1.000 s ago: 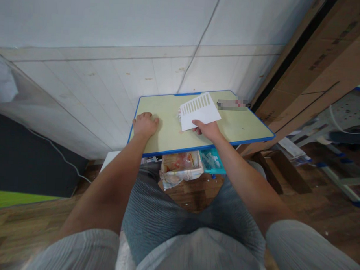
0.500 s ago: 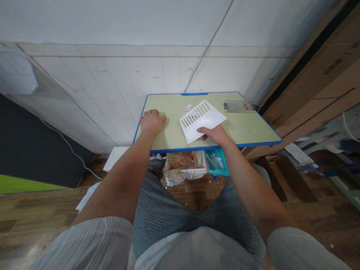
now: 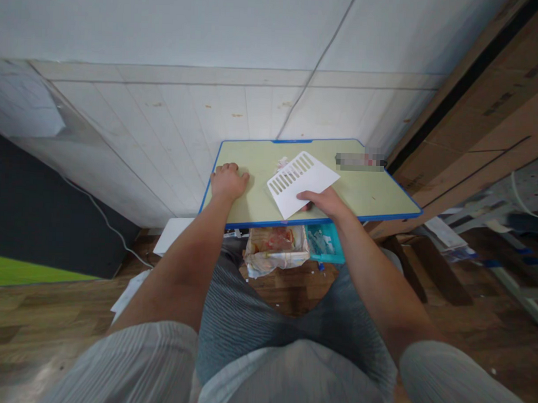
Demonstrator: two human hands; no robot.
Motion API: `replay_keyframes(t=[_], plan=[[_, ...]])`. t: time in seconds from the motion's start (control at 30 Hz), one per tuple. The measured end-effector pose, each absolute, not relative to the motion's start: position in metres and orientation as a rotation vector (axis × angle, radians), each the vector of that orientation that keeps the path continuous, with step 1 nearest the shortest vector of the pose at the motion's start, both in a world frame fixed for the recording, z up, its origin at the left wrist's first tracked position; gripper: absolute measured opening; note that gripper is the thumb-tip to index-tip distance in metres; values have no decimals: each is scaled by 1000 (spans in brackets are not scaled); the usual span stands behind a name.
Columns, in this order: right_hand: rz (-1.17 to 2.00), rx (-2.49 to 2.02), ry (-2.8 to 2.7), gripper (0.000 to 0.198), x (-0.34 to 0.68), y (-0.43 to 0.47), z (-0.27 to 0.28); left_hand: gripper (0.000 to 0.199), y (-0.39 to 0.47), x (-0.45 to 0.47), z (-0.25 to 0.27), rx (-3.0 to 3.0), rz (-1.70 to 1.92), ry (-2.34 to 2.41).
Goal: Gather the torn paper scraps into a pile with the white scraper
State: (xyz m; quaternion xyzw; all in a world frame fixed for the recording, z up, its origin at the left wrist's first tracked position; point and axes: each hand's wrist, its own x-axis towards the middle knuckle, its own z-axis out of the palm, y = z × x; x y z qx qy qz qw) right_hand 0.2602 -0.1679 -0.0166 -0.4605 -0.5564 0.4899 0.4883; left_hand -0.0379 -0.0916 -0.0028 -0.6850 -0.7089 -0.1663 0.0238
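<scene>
My right hand (image 3: 324, 202) grips a thin white slotted sheet (image 3: 298, 188) by its near edge, thumb on top and fingers underneath. A row of long slots runs along the sheet's far left side, and the sheet is held at an angle over the pale green tabletop (image 3: 260, 210). On the left part of that table rests my left hand (image 3: 229, 179), palm down with the fingers apart and nothing in it. Partly hidden behind the sheet lies a small crumpled pinkish-white scrap (image 3: 282, 162).
A pixelated, unreadable item (image 3: 359, 161) lies at the table's back right. Below the front edge are a lined box (image 3: 276, 261) with scraps and a turquoise basket (image 3: 338, 251). Cardboard (image 3: 483, 126) stands to the right; a cable (image 3: 318, 62) runs down the wall.
The near corner of the slotted sheet has dipped slightly toward the table's front edge, still in my right hand. My left hand stays in place on the table.
</scene>
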Motion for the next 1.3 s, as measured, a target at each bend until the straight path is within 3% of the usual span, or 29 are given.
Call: replay_keyframes(t=[0.77, 1.3], plan=[[824, -1251, -1087, 15, 257, -137, -36, 53, -93, -37, -1, -2117, -518, -2205], [677, -1295, -1124, 21, 259, -137, -41, 57, -91, -37, -2, -2114, -469, -2185]])
